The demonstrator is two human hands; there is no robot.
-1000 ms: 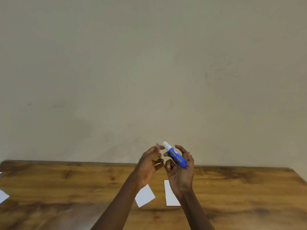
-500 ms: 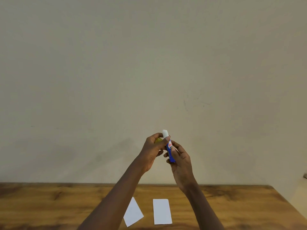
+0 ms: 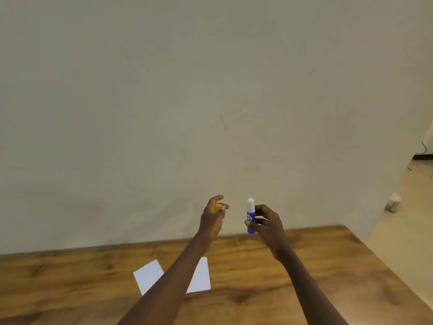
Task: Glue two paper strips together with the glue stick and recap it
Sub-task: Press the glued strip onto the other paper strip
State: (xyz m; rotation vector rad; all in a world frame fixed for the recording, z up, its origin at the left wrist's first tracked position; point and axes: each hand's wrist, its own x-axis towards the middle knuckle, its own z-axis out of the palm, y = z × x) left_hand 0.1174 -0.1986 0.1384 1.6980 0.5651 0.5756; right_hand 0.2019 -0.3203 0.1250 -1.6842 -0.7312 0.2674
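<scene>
My right hand (image 3: 267, 222) grips a blue glue stick (image 3: 250, 216) upright above the table's far edge, its white glue tip bare on top. My left hand (image 3: 212, 218) is a short way to the left and pinches the yellow cap (image 3: 217, 208) between thumb and fingers. Cap and stick are apart. Two white paper strips lie flat on the wooden table (image 3: 304, 277) below: one strip (image 3: 148, 276) to the left of my left forearm, the other strip (image 3: 201, 275) partly hidden under that forearm.
A plain beige wall fills the view behind the table. The table's right edge (image 3: 386, 273) drops to a light floor, where a small white object (image 3: 393, 202) stands by the wall.
My hands have drawn apart: the left carried the yellow cap off to the left, the right keeps the stick upright. The view has shifted left, showing the table's right edge and floor.
</scene>
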